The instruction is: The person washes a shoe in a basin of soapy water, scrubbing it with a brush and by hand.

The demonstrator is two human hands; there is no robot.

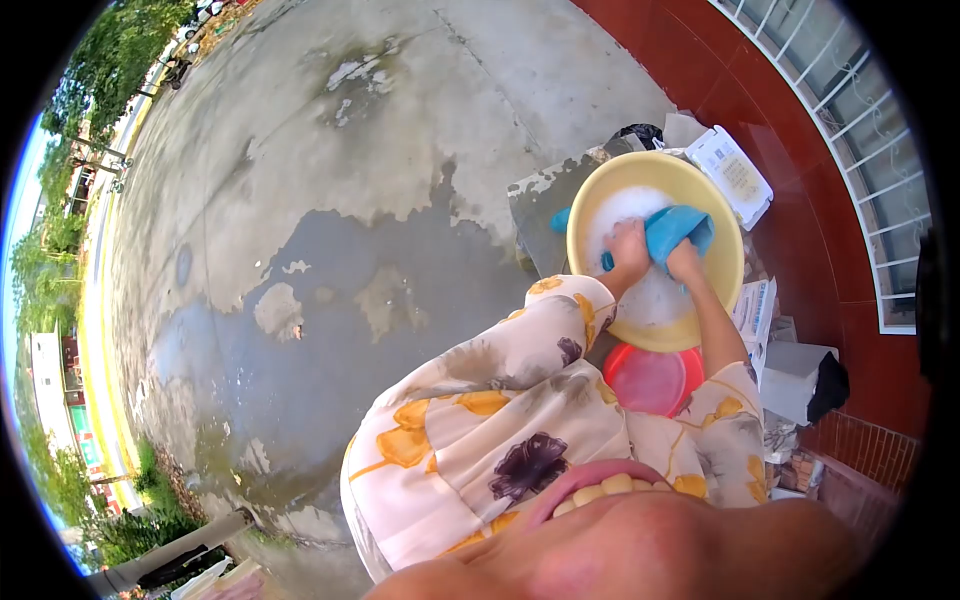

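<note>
At the far left, green trees (110,60) line a bright roadside, and a broad stretch of concrete ground (330,210) spreads toward the middle, dry in its upper part and darkly wet lower down. The person's pale garment (480,420), printed with yellow and dark purple flowers, fills the lower middle. Above it, a grey slab (541,203) lies beside a yellow basin (728,275), with a small blue object (560,220) just outside the basin's left rim. White foam (655,300) covers much of the basin's inside. The left hand (627,248) is over the foam, fingers bent, with a bit of blue showing at its left side; I cannot tell whether they grip anything. Below the basin, close to the garment, is a red tub (650,380). Right beside the left hand, a blue item (672,228) is tilted within the yellow basin, its open mouth facing right. The right hand (686,260) holds it, fingers pushed into that opening and hidden from view. Farther right are a white container (732,175) near the basin's rim, a white box (795,375) with a black cloth (828,390) against it, a dark red wall (790,225) and a white window grille (898,330)
</note>
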